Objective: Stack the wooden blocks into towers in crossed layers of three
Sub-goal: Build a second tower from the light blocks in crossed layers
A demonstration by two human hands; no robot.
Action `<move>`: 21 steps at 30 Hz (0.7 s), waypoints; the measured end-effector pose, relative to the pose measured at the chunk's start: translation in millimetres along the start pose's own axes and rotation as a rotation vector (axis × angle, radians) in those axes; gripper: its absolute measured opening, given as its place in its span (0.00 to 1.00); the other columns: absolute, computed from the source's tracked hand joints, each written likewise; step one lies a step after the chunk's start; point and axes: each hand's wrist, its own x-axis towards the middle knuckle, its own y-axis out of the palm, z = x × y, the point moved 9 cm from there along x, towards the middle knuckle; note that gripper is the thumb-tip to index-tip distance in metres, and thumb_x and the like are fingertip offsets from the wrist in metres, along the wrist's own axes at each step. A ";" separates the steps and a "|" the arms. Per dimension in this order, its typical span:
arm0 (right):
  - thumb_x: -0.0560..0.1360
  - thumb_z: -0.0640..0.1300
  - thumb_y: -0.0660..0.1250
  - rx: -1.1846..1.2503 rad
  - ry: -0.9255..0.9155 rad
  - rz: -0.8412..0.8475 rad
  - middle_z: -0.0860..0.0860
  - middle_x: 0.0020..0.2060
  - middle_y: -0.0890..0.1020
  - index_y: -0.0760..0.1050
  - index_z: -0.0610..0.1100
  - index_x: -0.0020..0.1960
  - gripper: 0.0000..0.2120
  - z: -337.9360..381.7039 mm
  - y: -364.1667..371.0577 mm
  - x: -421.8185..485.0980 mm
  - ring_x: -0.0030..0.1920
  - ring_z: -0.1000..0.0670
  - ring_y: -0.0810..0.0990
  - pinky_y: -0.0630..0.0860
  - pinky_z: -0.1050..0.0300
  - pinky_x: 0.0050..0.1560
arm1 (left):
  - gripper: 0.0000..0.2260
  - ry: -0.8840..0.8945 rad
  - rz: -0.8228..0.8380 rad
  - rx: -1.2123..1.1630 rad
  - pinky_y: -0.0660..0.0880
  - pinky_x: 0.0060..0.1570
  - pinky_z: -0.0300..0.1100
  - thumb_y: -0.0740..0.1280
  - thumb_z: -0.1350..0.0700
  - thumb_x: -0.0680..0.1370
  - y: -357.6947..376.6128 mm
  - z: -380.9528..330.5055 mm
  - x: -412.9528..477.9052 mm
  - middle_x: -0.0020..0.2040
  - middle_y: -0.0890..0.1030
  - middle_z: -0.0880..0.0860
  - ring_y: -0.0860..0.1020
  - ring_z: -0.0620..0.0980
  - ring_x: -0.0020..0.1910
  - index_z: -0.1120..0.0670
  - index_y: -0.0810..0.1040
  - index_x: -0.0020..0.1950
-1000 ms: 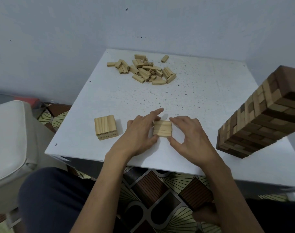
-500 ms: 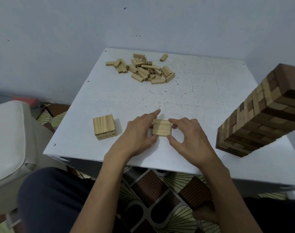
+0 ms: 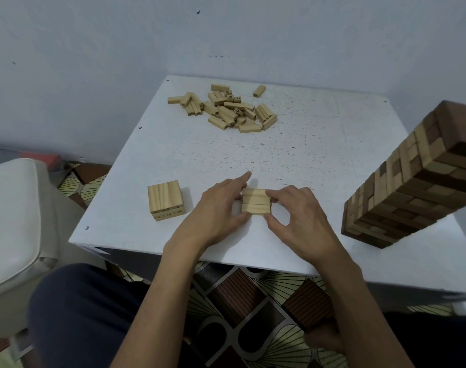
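Since the earlier frames, next to no displacement: right index fingertip drawn onto the far right corner of the three-block layer [image 3: 255, 201], layer position unchanged.

White table [image 3: 319, 144] carrying all blocks. Tall tower [image 3: 412, 187] of dark and light blocks at the right edge, well apart from both hands.

Left hand [image 3: 213, 213] against the layer's left end: thumb at the near corner, index straight past the far corner, remaining fingers curled against the end. Right hand [image 3: 301, 216] at the right end: thumb and index in a narrow pinch across the layer.

Pile of loose blocks [image 3: 226, 110] at the far side. Two-layer stack [image 3: 166, 200] left of the left hand, not touching.

Layer flat on the table near the front edge, three blocks touching side by side.

Single block [image 3: 259, 90] just right of the pile.
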 end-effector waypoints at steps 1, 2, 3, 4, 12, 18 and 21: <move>0.73 0.51 0.65 0.001 0.000 0.000 0.50 0.51 0.81 0.78 0.43 0.63 0.22 0.0 0.2 0.4 0.51 0.46 0.74 0.75 0.45 0.50 | 0.33 0.002 0.002 0.001 0.68 0.65 0.47 0.71 0.56 0.77 -0.2 -0.5 -0.1 0.65 0.76 0.50 0.74 0.47 0.61 0.50 0.61 0.79; 0.73 0.51 0.65 0.001 -0.001 0.000 0.49 0.51 0.81 0.78 0.43 0.63 0.22 0.2 0.3 0.6 0.51 0.46 0.74 0.75 0.45 0.50 | 0.33 0.003 0.003 0.001 0.68 0.66 0.46 0.71 0.56 0.77 -0.5 -1.0 -0.1 0.66 0.76 0.50 0.74 0.47 0.61 0.50 0.61 0.79; 0.73 0.51 0.65 0.001 -0.002 0.001 0.49 0.51 0.81 0.78 0.43 0.63 0.22 0.6 0.4 0.8 0.51 0.46 0.74 0.75 0.45 0.50 | 0.33 0.003 0.004 0.000 0.68 0.66 0.46 0.71 0.56 0.77 -0.6 -1.2 0.0 0.66 0.75 0.51 0.74 0.48 0.61 0.50 0.61 0.79; 0.73 0.51 0.65 0.000 -0.003 0.002 0.50 0.51 0.81 0.78 0.43 0.63 0.22 0.9 0.3 0.9 0.51 0.46 0.74 0.75 0.45 0.50 | 0.33 0.004 0.004 0.002 0.68 0.66 0.47 0.71 0.56 0.77 -0.8 -1.5 0.3 0.66 0.75 0.51 0.74 0.48 0.61 0.50 0.61 0.79; 0.73 0.54 0.65 -0.004 0.007 0.010 0.49 0.57 0.78 0.75 0.44 0.68 0.26 -1.6 -1.7 1.1 0.55 0.47 0.71 0.73 0.48 0.54 | 0.33 0.015 0.011 0.019 0.67 0.62 0.39 0.71 0.55 0.77 -1.1 -0.8 0.8 0.66 0.75 0.50 0.74 0.45 0.58 0.49 0.60 0.79; 0.76 0.49 0.68 0.010 -0.008 0.042 0.51 0.66 0.76 0.69 0.44 0.73 0.27 -0.8 0.2 3.3 0.62 0.47 0.68 0.71 0.49 0.61 | 0.33 0.016 0.023 0.024 0.63 0.55 0.30 0.71 0.55 0.77 -0.3 -1.3 2.2 0.66 0.75 0.50 0.71 0.40 0.52 0.50 0.61 0.79; 0.76 0.48 0.69 0.000 -0.014 0.048 0.51 0.65 0.77 0.70 0.44 0.72 0.26 -0.4 0.7 3.5 0.60 0.48 0.68 0.71 0.48 0.60 | 0.33 0.006 0.025 0.021 0.63 0.54 0.29 0.71 0.54 0.77 -0.2 -0.5 2.4 0.66 0.75 0.50 0.71 0.40 0.52 0.50 0.61 0.79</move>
